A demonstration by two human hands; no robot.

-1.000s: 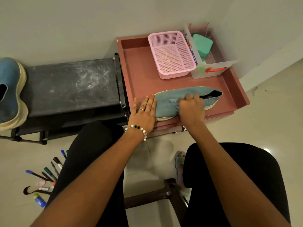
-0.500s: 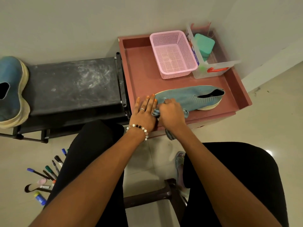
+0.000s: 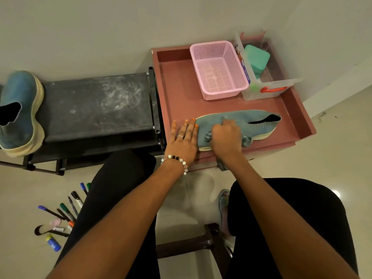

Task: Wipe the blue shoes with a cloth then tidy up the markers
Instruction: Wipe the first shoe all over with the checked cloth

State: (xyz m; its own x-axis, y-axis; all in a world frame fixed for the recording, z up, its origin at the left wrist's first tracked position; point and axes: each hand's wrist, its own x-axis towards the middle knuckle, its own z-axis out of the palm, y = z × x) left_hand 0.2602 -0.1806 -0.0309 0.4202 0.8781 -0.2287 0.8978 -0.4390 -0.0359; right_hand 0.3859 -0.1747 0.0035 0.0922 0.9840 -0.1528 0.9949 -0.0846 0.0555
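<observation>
Blue knit shoe (image 3: 255,122) lies on its side in the reddish-brown tray (image 3: 177,93), toe toward the left hand, dark opening pointing away from both hands. Cream sole edge shows along its near and far sides.

Left hand (image 3: 184,140): flat, palm down on the tray floor, fingers straight and slightly spread, orange-painted nails. Fingertips (image 3: 193,120) touch the shoe's toe end; the shoe begins just past them. Ring on one finger, beaded bracelet (image 3: 177,160) at the wrist.

Right hand (image 3: 226,138): knuckles up, fingers curled round a grey-blue cloth (image 3: 246,140) and pressing it onto the shoe's mid upper. Bunched cloth pokes out on both sides of the fist, and a tail hangs below the wrist over the tray's front edge. Shoe heel and opening lie beyond the right fingers.

Second blue shoe (image 3: 19,115), thick cream sole, sits far to the left of the left fingers on a dusty black rack shelf (image 3: 96,105), whitish scuffs across its matte top.

Markers (image 3: 68,210) lie scattered on the pale glossy floor, well back from both hands beside the left forearm: slim barrels with blue, green, black and orange caps, partly hidden by the black-clad left leg.

Beyond the fingers in the tray: pink plastic mesh basket (image 3: 218,70), rectangular; beside it a clear plastic box (image 3: 267,85) with an orange latch, holding a teal block (image 3: 256,59).

Both forearms extend forward, bare, roughly parallel.
</observation>
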